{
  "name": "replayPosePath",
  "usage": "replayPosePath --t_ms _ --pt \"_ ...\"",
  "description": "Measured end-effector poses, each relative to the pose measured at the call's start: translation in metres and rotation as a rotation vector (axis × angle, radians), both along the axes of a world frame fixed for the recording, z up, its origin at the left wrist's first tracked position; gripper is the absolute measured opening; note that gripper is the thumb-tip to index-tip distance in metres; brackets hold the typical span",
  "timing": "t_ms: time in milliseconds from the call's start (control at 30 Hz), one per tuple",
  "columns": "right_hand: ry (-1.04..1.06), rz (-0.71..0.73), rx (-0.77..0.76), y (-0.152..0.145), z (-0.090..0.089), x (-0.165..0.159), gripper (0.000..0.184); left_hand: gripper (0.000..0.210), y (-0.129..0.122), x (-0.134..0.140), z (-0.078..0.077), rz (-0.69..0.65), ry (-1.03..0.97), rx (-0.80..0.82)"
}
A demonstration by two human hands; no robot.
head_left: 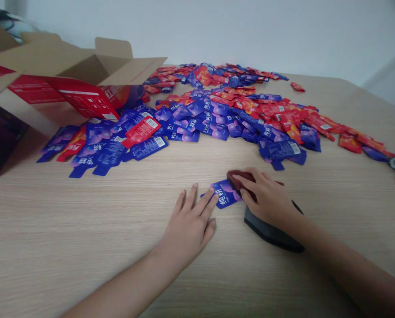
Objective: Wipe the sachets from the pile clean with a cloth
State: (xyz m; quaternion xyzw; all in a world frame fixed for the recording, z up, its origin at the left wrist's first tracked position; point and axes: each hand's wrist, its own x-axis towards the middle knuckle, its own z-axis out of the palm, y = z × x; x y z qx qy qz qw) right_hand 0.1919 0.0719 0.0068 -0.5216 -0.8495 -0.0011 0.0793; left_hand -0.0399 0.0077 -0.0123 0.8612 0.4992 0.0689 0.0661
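L grip, fingers spread w/ nothing clasped, rests on blue pkt. R grip, closed round dark red tool, at pkt's other end; pkt pile beyond both grips.

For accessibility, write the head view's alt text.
Left hand touches a blue packet on a table; right hand holds a dark red object at its right end. Beyond lie red and blue packets and an open box.

White "纯耕" on the purple packet near you, "纯耕" again on farther purple packets, "红" on your left-side red carton
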Motion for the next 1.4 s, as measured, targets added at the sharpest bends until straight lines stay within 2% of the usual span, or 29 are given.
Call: replayPosePath --t_ms 133,233,367,433,567,700,767,833,967,1033,1133,1267,1400 --pt "0.053 -0.022 -0.048 0.007 0.011 0.006 0.033 0.057 0.001 0.000 0.000 0.003 0.008 -0.023" --pt "0.071 0.022 0.015 0.003 0.016 -0.017 0.031 0.056 0.001 0.000 0.001 0.020 0.009 -0.037" --pt "-0.029 0.129 0.057 -0.008 0.010 -0.044 0.030 0.053 0.000 0.000 0.001 0.039 0.000 -0.042" --pt "-0.062 0.084 0.064 -0.010 0.004 -0.037 0.030 0.053 0.000 0.001 0.000 0.041 0.003 -0.030" --pt "-0.032 -0.047 0.034 -0.006 -0.004 0.005 0.032 0.055 -0.001 0.002 -0.001 0.045 0.012 -0.006" --pt "0.024 -0.085 -0.035 0.003 0.004 0.027 0.028 0.057 -0.001 0.003 -0.002 0.046 0.025 0.018" --pt "0.066 -0.073 0.011 0.004 0.012 0.017 0.027 0.057 -0.001 0.003 -0.002 0.037 0.031 0.025" --pt "0.093 0.003 0.075 0.001 0.016 -0.003 0.028 0.056 0.000 0.003 -0.002 0.038 0.033 0.025" --pt "0.002 0.188 0.076 -0.010 0.008 -0.036 0.034 0.052 0.000 0.002 -0.002 0.054 0.043 0.001" --pt "-0.042 0.147 0.073 -0.013 0.000 -0.031 0.035 0.052 -0.001 0.003 -0.002 0.057 0.050 0.004" --pt "-0.032 0.030 0.058 -0.012 -0.007 -0.002 0.035 0.053 -0.001 0.003 -0.001 0.061 0.056 0.018" --pt "-0.014 -0.034 -0.016 -0.004 0.000 0.029 0.033 0.054 -0.001 0.003 0.000 0.055 0.069 0.012" --pt "0.020 -0.042 0.053 -0.004 0.016 0.009 0.035 0.054 -0.001 0.003 -0.001 0.044 0.054 0.009"
